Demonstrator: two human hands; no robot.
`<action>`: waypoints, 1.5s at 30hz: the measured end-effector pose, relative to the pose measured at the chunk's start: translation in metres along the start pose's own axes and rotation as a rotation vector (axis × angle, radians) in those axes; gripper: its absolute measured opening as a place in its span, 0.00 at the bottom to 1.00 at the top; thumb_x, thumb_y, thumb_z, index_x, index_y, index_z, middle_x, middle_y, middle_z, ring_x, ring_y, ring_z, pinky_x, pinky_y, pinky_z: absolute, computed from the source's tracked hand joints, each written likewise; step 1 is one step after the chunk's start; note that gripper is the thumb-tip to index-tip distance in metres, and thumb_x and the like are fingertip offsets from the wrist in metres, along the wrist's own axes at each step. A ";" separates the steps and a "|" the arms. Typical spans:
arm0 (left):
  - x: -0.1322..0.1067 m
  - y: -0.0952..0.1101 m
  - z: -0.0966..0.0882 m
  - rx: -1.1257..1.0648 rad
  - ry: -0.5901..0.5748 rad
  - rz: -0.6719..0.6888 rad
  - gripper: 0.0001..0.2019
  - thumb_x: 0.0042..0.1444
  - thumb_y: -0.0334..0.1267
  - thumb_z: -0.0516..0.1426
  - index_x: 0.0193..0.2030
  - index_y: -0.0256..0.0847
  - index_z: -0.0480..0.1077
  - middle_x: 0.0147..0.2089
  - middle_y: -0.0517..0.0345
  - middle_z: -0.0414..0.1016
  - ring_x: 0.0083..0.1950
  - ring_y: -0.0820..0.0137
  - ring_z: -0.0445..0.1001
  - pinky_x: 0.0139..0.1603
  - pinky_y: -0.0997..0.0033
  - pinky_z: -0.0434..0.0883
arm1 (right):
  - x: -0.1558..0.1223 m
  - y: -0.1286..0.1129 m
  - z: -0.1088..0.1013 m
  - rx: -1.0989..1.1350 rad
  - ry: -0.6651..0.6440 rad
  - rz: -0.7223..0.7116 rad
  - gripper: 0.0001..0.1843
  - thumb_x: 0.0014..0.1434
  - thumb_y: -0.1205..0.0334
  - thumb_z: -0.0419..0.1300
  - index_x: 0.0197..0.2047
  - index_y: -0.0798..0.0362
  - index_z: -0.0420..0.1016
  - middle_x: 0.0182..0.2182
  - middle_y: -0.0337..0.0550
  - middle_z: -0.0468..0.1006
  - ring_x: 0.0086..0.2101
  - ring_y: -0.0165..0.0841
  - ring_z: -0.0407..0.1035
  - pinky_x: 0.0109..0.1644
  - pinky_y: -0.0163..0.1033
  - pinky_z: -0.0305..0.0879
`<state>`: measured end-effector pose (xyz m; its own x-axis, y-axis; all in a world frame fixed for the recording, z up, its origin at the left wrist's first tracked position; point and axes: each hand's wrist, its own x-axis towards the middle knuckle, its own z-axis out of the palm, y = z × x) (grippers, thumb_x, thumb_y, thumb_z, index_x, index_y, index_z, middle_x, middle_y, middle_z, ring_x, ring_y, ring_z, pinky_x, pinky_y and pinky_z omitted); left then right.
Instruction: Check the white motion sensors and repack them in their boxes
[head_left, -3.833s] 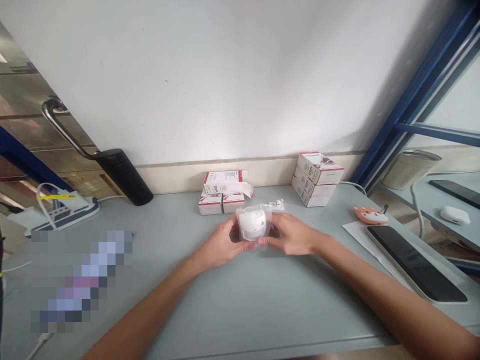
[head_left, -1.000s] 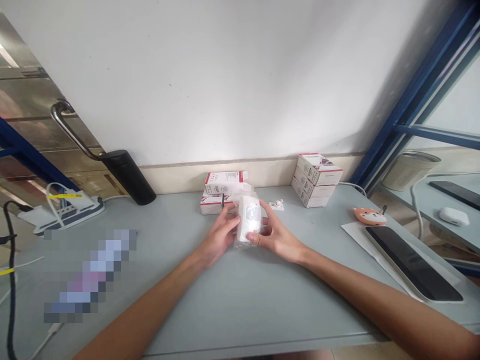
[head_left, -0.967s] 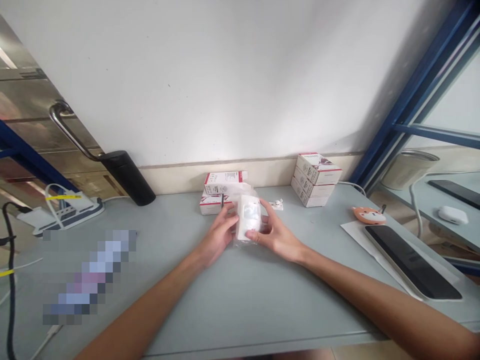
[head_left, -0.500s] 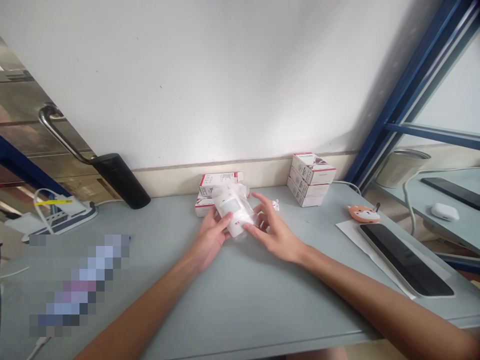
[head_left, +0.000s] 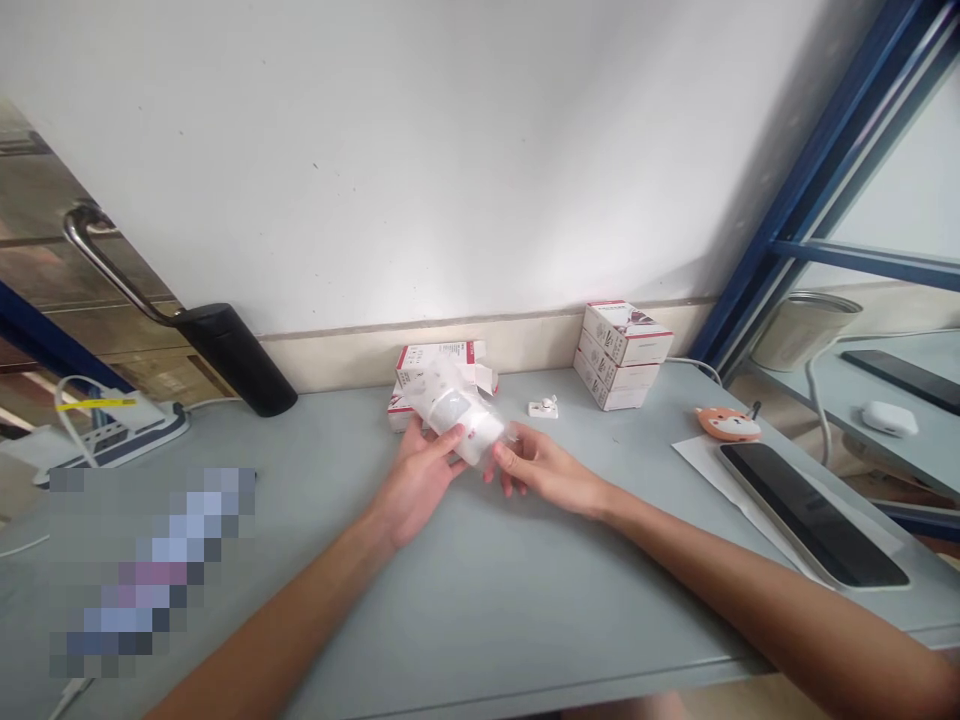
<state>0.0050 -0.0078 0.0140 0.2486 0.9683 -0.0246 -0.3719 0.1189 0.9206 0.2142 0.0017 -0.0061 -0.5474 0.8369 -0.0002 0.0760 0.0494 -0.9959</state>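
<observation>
A white motion sensor (head_left: 466, 425) lies tilted inside a clear plastic bag (head_left: 426, 380), above the middle of the desk. My left hand (head_left: 420, 475) is closed around its left side, with the thumb across the front. At the lower right end, my right hand (head_left: 544, 468) pinches the edge of the bag between thumb and fingers. Behind the sensor, red-and-white boxes (head_left: 442, 354) are stacked, the upper one with its end flap open; the bag partly hides them. A small white bracket-like part (head_left: 543, 407) rests on the desk beyond my right hand.
More red-and-white boxes (head_left: 626, 340) are stacked near the wall. A black cylinder (head_left: 236, 360) and a power strip (head_left: 120, 445) are at left, beside a pixelated patch. On the right lie an orange animal-faced case (head_left: 727, 424), a phone-like device (head_left: 814, 515) and paper (head_left: 694, 458).
My right hand has moved down and its fingers have closed on the end of the bag. The sensor has tilted further, and the small white part behind is now uncovered.
</observation>
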 end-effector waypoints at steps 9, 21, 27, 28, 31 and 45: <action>0.004 -0.004 -0.003 0.005 0.079 0.029 0.33 0.64 0.41 0.67 0.72 0.52 0.61 0.73 0.46 0.70 0.73 0.51 0.70 0.71 0.42 0.68 | 0.001 -0.003 -0.003 -0.244 0.324 -0.221 0.23 0.73 0.38 0.54 0.37 0.50 0.68 0.31 0.39 0.75 0.32 0.32 0.67 0.38 0.39 0.63; 0.007 0.002 -0.009 -0.277 0.007 -0.079 0.26 0.68 0.36 0.61 0.72 0.46 0.67 0.75 0.51 0.69 0.76 0.54 0.66 0.75 0.50 0.68 | -0.002 -0.012 -0.003 -0.193 0.378 -0.199 0.19 0.72 0.40 0.57 0.44 0.48 0.67 0.37 0.38 0.74 0.33 0.30 0.67 0.37 0.38 0.64; 0.006 -0.001 -0.005 -0.168 -0.040 -0.064 0.29 0.69 0.38 0.61 0.76 0.48 0.62 0.77 0.51 0.66 0.77 0.54 0.64 0.75 0.47 0.67 | 0.008 0.001 -0.006 0.059 0.252 -0.151 0.23 0.68 0.36 0.60 0.47 0.48 0.65 0.41 0.38 0.75 0.31 0.29 0.71 0.34 0.39 0.68; 0.006 -0.002 -0.005 -0.142 -0.039 -0.058 0.30 0.69 0.39 0.61 0.76 0.49 0.61 0.77 0.51 0.66 0.77 0.53 0.64 0.75 0.46 0.66 | 0.009 0.001 -0.006 0.103 0.248 -0.157 0.23 0.67 0.36 0.61 0.45 0.49 0.65 0.39 0.38 0.75 0.30 0.29 0.71 0.33 0.39 0.68; 0.009 -0.006 -0.007 -0.100 -0.041 -0.057 0.30 0.69 0.42 0.62 0.75 0.48 0.62 0.77 0.48 0.66 0.78 0.51 0.63 0.75 0.45 0.65 | 0.009 -0.001 -0.005 0.184 0.269 -0.158 0.23 0.65 0.38 0.64 0.41 0.49 0.66 0.33 0.35 0.74 0.28 0.29 0.70 0.33 0.39 0.68; 0.009 -0.008 -0.017 0.301 0.054 0.072 0.48 0.58 0.45 0.71 0.77 0.66 0.47 0.72 0.52 0.69 0.60 0.57 0.80 0.63 0.50 0.74 | 0.005 -0.021 -0.022 0.548 0.309 -0.014 0.23 0.52 0.58 0.71 0.50 0.52 0.75 0.25 0.33 0.72 0.24 0.28 0.63 0.32 0.37 0.59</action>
<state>-0.0047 0.0038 0.0000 0.1802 0.9831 0.0314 -0.1037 -0.0127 0.9945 0.2278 0.0165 0.0171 -0.2724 0.9613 -0.0421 -0.4130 -0.1563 -0.8972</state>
